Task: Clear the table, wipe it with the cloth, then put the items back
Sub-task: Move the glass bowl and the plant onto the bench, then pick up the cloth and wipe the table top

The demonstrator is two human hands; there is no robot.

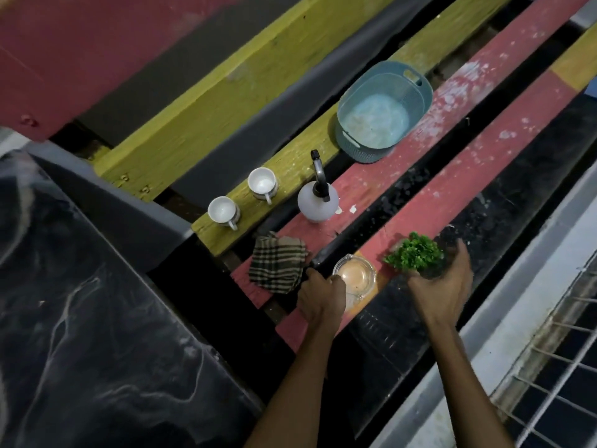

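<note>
My left hand pinches the rim of the clear glass ashtray on the red plank; it is probably heavy and slippery. My right hand cups the small green potted plant, likely light.

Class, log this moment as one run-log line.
left hand: on glass ashtray | right hand: holds green plant | cloth: folded, untouched | table: not cleared

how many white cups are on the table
2. One white cup stands at the near end of the yellow plank; the other cup stands just beyond it on the same plank, left of the spray bottle. None seems hidden.
</note>
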